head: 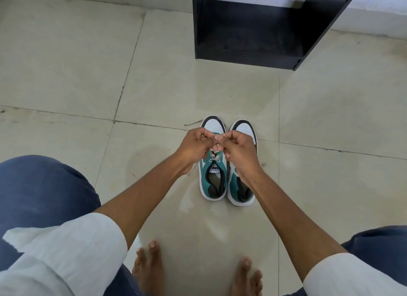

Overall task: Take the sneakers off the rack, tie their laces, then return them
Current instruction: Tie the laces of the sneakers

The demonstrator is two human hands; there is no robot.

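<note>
Two teal and white sneakers stand side by side on the tiled floor, toes pointing away from me. Over the left sneaker [212, 181], my left hand [195, 147] and my right hand [239, 149] are both pinched shut on its white laces [214, 157]. The hands touch at the fingertips above the tongue. My right wrist covers part of the right sneaker [242, 192], so its laces are hidden. The black rack [248, 53] stands on the floor beyond the shoes, and its lower shelf holds nothing.
I crouch with knees in blue trousers at the lower left and right. My bare feet [149, 267] are on the floor just behind the sneakers. A pale wall base [374, 22] runs to the right of the rack. A thin dark scrap [192, 123] lies left of the toes.
</note>
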